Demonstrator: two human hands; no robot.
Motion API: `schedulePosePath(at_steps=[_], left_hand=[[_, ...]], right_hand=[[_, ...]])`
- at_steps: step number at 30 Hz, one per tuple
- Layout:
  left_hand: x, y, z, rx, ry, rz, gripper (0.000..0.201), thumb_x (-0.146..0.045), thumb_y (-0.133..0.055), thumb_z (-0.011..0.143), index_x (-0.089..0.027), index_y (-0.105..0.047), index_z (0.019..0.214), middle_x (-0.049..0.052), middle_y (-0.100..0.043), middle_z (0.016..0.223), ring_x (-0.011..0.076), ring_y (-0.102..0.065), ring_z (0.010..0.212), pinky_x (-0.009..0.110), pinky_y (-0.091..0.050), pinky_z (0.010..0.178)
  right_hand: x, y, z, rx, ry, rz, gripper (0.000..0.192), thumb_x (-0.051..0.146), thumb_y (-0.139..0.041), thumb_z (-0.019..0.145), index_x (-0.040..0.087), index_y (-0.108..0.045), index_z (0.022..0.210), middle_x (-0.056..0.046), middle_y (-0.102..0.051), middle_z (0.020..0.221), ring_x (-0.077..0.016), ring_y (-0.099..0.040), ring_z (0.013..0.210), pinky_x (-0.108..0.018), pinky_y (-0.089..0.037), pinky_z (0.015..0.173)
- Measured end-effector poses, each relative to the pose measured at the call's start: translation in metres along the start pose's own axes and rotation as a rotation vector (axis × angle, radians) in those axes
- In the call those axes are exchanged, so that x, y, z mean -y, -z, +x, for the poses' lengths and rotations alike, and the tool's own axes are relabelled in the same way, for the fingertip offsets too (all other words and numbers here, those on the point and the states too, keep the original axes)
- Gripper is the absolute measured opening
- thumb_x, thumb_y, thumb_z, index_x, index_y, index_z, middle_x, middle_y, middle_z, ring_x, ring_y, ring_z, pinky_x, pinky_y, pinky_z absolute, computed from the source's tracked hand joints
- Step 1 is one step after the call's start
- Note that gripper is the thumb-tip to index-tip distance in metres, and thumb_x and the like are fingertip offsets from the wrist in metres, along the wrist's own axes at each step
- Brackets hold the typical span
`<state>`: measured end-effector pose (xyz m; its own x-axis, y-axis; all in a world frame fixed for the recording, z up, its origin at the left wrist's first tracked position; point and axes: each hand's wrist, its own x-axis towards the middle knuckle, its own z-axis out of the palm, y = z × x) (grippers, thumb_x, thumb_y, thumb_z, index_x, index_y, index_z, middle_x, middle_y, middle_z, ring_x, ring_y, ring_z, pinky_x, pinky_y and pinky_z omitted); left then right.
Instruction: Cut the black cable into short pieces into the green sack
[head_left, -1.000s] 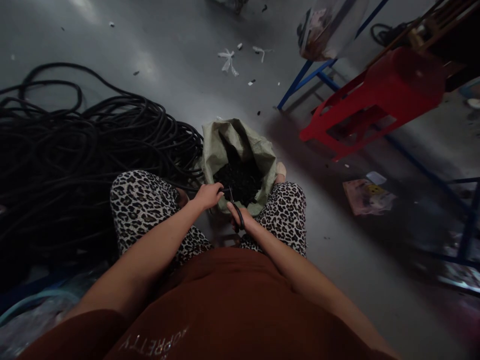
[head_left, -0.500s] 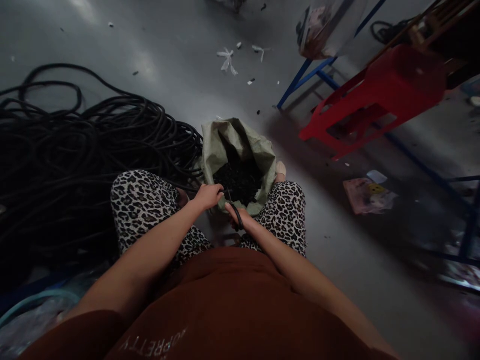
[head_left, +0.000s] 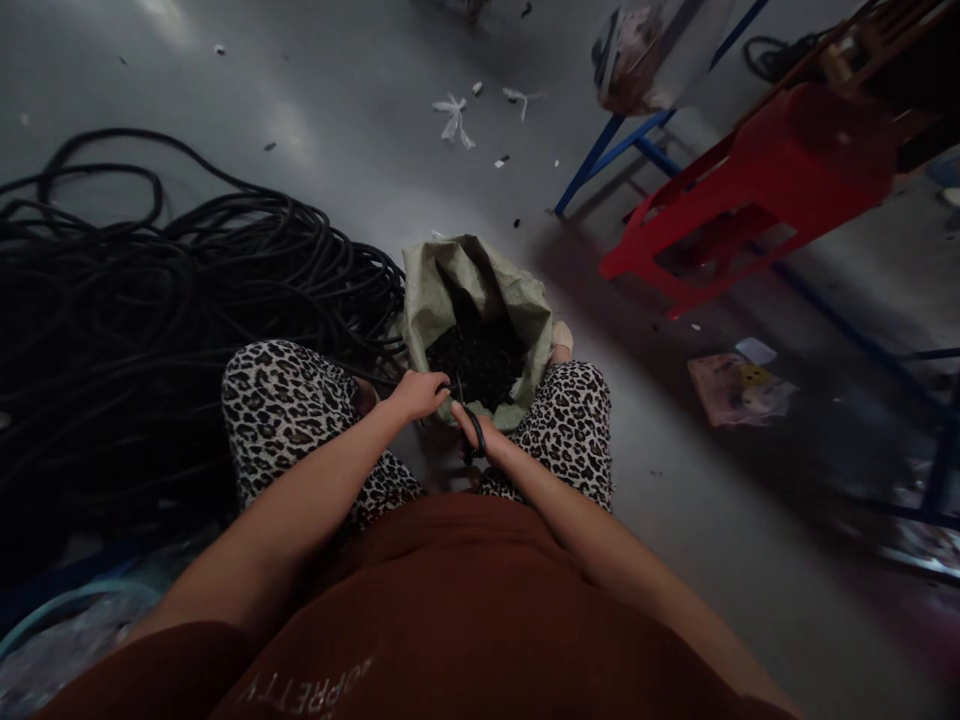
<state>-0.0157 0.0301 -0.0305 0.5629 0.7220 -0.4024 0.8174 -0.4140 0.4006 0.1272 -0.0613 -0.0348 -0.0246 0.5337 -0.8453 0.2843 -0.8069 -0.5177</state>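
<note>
Between my knees stands an open pale green woven sack (head_left: 426, 290), with many small black pieces (head_left: 480, 355) inside. My left hand (head_left: 421, 394) is closed around a black rubber hose (head_left: 384, 380) near its end, at the sack's near left rim. That hose runs back toward a big tangled heap of black hose (head_left: 300, 240) on the left. Just right of it, my right hand (head_left: 480, 432) grips scissors (head_left: 475, 430) with black handles. The thin blades point up toward the hose end by my left fingers. Shadow hides part of the right fingers.
A red plastic stool (head_left: 802, 150) lies tilted at the right by a blue metal frame (head_left: 592, 165). Plastic packaging (head_left: 739, 390) and white scraps (head_left: 453, 120) lie on the grey floor. A light blue basket rim (head_left: 82, 590) shows at lower left.
The short length of hose that stuck out beyond my left fingers over the sack now looks shorter. Both hands stay almost in the same place.
</note>
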Motion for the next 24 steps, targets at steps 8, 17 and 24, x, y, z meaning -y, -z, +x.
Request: schedulePosePath(at_steps=[8,17,24], left_hand=[[-0.001,-0.002,0.001,0.019,0.013,-0.011,0.033,-0.033,-0.046,0.089,-0.023,-0.066,0.113,0.006,-0.073,0.104,0.0229,-0.066,0.099,0.034,-0.045,0.089],[-0.002,-0.003,0.001,0.081,-0.022,0.014,0.034,-0.031,-0.044,0.089,-0.022,-0.065,0.114,0.006,-0.07,0.111,0.0234,-0.063,0.105,0.035,-0.044,0.092],[-0.001,-0.004,0.001,0.094,-0.013,0.03,0.033,-0.03,-0.044,0.088,-0.023,-0.065,0.112,0.006,-0.071,0.11,0.0236,-0.063,0.104,0.036,-0.044,0.092]], right_hand=[[0.002,-0.004,-0.006,-0.027,-0.01,0.014,0.056,0.064,-0.04,0.089,0.017,-0.049,0.06,-0.001,-0.049,0.038,-0.0127,-0.05,0.029,-0.02,-0.036,0.028],[-0.006,-0.003,-0.006,-0.026,-0.025,-0.065,0.056,0.062,-0.038,0.091,0.018,-0.046,0.056,0.0,-0.046,0.039,-0.0119,-0.047,0.028,-0.02,-0.033,0.028],[-0.011,-0.002,-0.009,-0.029,-0.001,-0.082,0.054,0.058,-0.038,0.092,0.019,-0.044,0.055,0.002,-0.042,0.039,-0.0111,-0.045,0.03,-0.02,-0.034,0.031]])
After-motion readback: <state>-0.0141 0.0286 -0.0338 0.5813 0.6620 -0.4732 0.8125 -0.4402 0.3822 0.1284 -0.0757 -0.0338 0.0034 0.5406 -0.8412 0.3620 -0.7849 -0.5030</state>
